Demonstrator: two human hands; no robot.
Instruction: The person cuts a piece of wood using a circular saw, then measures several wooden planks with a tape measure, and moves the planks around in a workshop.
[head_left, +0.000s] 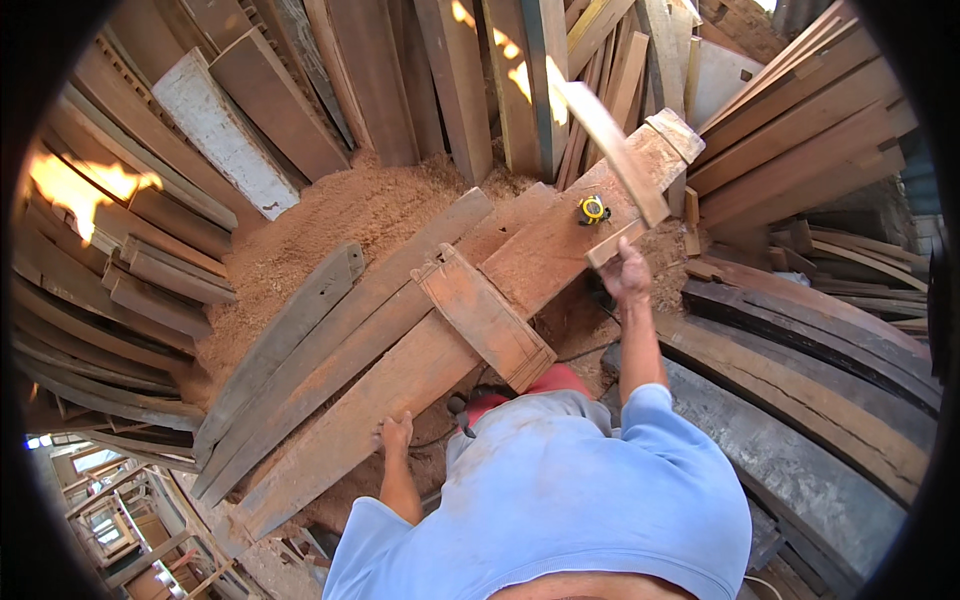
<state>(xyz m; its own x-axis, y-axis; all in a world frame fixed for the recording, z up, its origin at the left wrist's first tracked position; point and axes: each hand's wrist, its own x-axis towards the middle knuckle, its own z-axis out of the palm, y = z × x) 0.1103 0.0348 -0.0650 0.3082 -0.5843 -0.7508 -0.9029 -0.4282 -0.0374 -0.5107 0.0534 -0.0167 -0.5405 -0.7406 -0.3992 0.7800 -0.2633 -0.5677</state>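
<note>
My right hand (629, 274) is closed on the short arm of an L-shaped wooden piece (617, 160). Its longer, slightly blurred arm rises over the far end of a thick plank. My left hand (396, 433) rests on the near edge of the long plank (370, 405), fingers apart. Across that plank lies a shorter reddish-brown board (485, 315). A yellow and black tape measure (593, 210) sits on the dusty wood just left of the L-shaped piece.
Sawdust (330, 225) is heaped beyond the planks. A curved grey board (280, 350) lies at their left. Boards lean all along the far side, one of them painted white (225, 130). Dark heavy beams (810, 340) and a grey slab (780, 440) lie at my right.
</note>
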